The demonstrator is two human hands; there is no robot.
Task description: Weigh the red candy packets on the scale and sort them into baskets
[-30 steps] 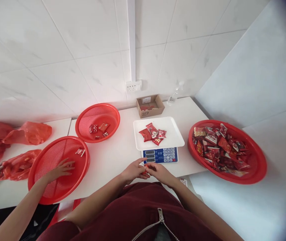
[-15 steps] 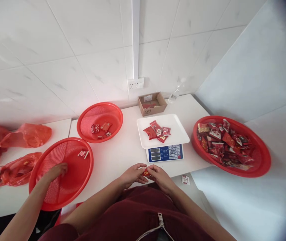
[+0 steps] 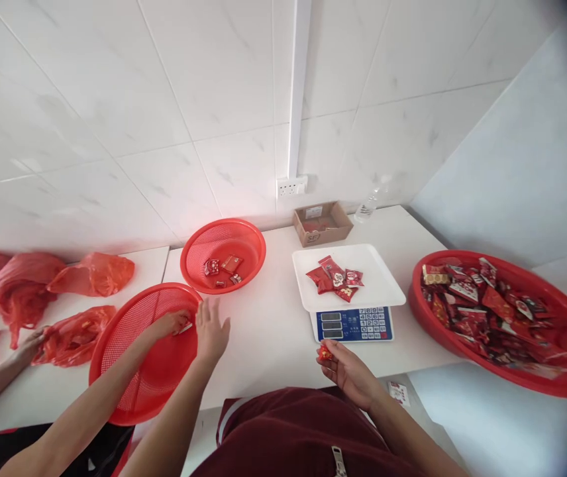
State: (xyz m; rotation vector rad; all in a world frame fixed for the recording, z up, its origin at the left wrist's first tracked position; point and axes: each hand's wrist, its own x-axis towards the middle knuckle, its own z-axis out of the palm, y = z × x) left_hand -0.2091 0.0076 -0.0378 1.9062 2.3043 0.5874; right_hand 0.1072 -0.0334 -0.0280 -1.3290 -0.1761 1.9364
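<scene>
My left hand [image 3: 212, 331] hovers with fingers spread over the white table, by the right rim of the near red basket [image 3: 129, 391]. It holds nothing. My right hand [image 3: 347, 370] is at the table's front edge, just below the scale [image 3: 353, 323], pinching a small red candy packet [image 3: 324, 351]. Several red packets [image 3: 336, 277] lie on the scale's white tray [image 3: 377, 291]. Another person's hand [image 3: 168, 324] reaches into the near basket beside my left hand.
A large red basket [image 3: 536, 381] full of red packets stands on the right. A smaller far basket [image 3: 199, 248] holds a few packets. A cardboard box [image 3: 322, 223] and a bottle [image 3: 370, 204] stand by the wall. Red plastic bags [image 3: 72, 338] lie left, the other person's second hand [image 3: 28, 341] on one.
My hands have parted: the left swung out to the left and opened, the right kept the small red packet. The view shifted left. The other person's hand moved toward the basket's right rim.
</scene>
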